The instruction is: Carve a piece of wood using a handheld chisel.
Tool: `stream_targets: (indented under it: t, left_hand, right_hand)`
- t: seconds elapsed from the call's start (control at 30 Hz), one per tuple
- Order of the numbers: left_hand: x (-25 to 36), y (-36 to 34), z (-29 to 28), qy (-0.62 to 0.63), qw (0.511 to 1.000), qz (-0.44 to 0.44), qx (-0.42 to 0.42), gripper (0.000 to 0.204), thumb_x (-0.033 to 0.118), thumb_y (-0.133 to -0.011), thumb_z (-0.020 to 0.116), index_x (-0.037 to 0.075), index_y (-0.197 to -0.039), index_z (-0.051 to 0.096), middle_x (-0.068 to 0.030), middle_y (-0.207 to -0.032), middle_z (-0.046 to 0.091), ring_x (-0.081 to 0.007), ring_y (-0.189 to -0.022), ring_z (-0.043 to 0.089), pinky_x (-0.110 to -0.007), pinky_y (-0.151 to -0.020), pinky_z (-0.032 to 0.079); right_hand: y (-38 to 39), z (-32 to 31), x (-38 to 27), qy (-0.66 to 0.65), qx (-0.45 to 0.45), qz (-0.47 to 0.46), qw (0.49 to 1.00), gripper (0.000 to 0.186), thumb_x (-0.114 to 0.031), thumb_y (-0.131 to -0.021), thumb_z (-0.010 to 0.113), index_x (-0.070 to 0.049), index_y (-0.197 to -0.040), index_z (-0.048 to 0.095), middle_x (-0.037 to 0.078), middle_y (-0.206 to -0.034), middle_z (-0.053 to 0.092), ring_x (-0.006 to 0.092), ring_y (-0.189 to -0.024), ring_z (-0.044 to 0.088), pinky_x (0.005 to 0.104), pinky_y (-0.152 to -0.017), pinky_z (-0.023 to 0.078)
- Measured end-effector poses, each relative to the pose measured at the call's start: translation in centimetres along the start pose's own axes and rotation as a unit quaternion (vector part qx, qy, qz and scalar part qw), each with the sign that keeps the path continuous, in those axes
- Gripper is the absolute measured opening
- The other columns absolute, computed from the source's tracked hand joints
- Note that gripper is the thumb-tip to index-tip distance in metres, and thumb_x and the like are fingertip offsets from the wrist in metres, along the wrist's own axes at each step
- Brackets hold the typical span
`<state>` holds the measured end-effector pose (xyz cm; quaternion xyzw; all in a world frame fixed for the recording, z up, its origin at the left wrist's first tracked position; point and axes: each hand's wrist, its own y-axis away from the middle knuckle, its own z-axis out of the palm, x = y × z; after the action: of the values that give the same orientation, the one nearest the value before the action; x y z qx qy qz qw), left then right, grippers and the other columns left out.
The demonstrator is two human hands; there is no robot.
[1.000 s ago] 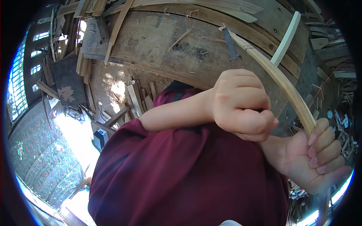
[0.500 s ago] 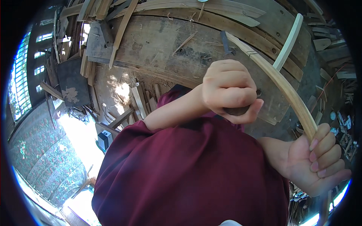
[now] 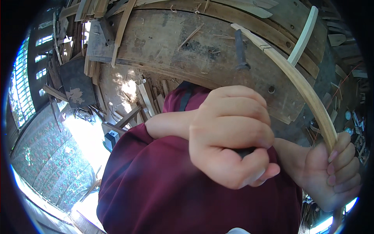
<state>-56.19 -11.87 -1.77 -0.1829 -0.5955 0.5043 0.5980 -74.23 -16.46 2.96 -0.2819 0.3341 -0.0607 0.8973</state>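
Note:
In front of my chest, my left hand is closed in a fist around the handle of a chisel. Its dark metal blade points away from me over the workbench, and most of the handle is hidden in the fist. Off to the right, my right hand grips the near end of a long, curved wooden piece. This piece arcs forward and left, and its narrowed far tip lies close to the chisel blade. Dark pencil-like lines cross it near that tip. Blade and wood appear apart.
The worn workbench carries wood slivers and has round holes. A pale curved strip lies behind the held piece. Long boards line the bench's far side. Offcuts lie on the floor at left, beside a dark panel.
My left fist has come down and closer to me with the chisel, showing more of the blade and its collar. The right hand keeps its grip on the curved wood, shifted slightly.

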Motion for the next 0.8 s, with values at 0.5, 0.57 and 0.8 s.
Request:
stream_targets:
  t: [0.5, 0.57, 0.8]
  left_hand:
    - [-3.5, 1.1, 0.6, -0.017, 0.997, -0.012, 0.068, 0.021, 0.012, -0.074, 0.070, 0.007, -0.067, 0.051, -0.0020, -0.057, 0.050, -0.0140, -0.042, 0.045, -0.024, -0.037, 0.033]
    - [-4.2, 0.9, 0.7, -0.029, 0.997, -0.010, 0.076, 0.020, 0.012, -0.073, 0.070, 0.007, -0.066, 0.052, -0.0020, -0.056, 0.050, -0.0135, -0.041, 0.045, -0.025, -0.037, 0.033]
    - [-5.0, 1.3, 0.2, -0.049, 0.998, -0.029, 0.035, 0.018, 0.015, -0.067, 0.074, 0.009, -0.069, 0.057, -0.0015, -0.057, 0.051, -0.0140, -0.042, 0.046, -0.026, -0.037, 0.035]
  right_hand:
    - [-1.6, 0.7, -1.2, 0.016, 0.020, 0.065, 0.998, 0.035, -0.021, -0.088, 0.046, -0.022, -0.057, 0.031, -0.009, -0.049, 0.027, 0.0060, -0.045, 0.026, 0.0237, -0.056, 0.025]
    - [-1.6, 0.6, -1.2, 0.030, 0.032, 0.059, 0.997, 0.035, -0.021, -0.088, 0.047, -0.022, -0.057, 0.031, -0.009, -0.049, 0.028, 0.0058, -0.045, 0.026, 0.0232, -0.056, 0.025]
    - [-1.8, 0.5, -1.3, 0.072, 0.061, 0.029, 0.995, 0.035, -0.022, -0.089, 0.048, -0.023, -0.058, 0.032, -0.010, -0.050, 0.029, 0.0053, -0.045, 0.026, 0.0215, -0.054, 0.024]
